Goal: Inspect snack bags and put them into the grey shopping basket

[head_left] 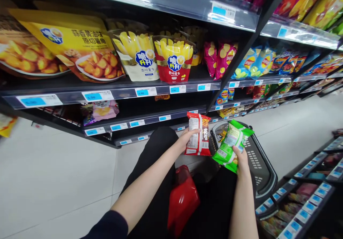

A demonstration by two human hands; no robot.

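Note:
My left hand [187, 139] is closed on a red snack bag [198, 134], its printed back turned up and a pale seam down the middle. In my right hand [240, 157] is a green snack bag [230, 144], tilted, with a white label panel on it. The thumbs lie across the bags; most other fingers are hidden underneath. Both bags are held apart from each other, above my knees. Behind the green bag stands a dark shopping basket [264, 167], with a package [220, 136] partly visible inside.
Ahead runs a snack shelf [112, 85] with yellow pouches [88, 49], a white fries pouch [138, 58] and a red fries pouch [174, 62]. A glossy red object [183, 199] is between my legs. Another shelf [302, 210] rises at lower right. Tiled floor [59, 167] lies left.

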